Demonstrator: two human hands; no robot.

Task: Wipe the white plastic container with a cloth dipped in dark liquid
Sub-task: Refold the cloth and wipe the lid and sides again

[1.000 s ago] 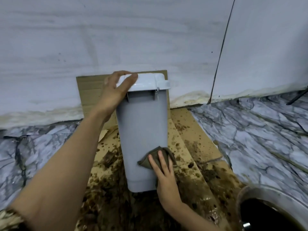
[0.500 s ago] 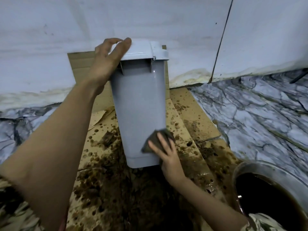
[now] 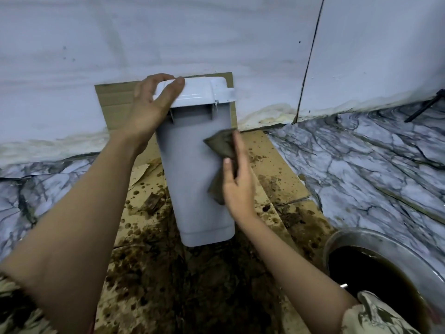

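The tall white plastic container [image 3: 192, 179] stands upright at the middle, its lid on, over stained cardboard. My left hand [image 3: 149, 109] grips the lid's left corner and upper side, thumb on top. My right hand [image 3: 237, 182] presses a dark brown-grey cloth [image 3: 222, 145] flat against the container's right front face, about halfway up, fingers extended along the edge. Part of the cloth hangs below my palm. The metal bowl [image 3: 356, 239] of dark liquid sits at the lower right.
Brown-stained cardboard [image 3: 272, 165] covers the floor under and behind the container. Marble-patterned floor [image 3: 361, 165] lies to both sides, and a white wall [image 3: 168, 39] rises close behind. A dark thin leg [image 3: 423, 109] stands at the far right.
My right hand slid the cloth from near the container's base up to its middle and upper right side. My left hand kept its hold on the lid.
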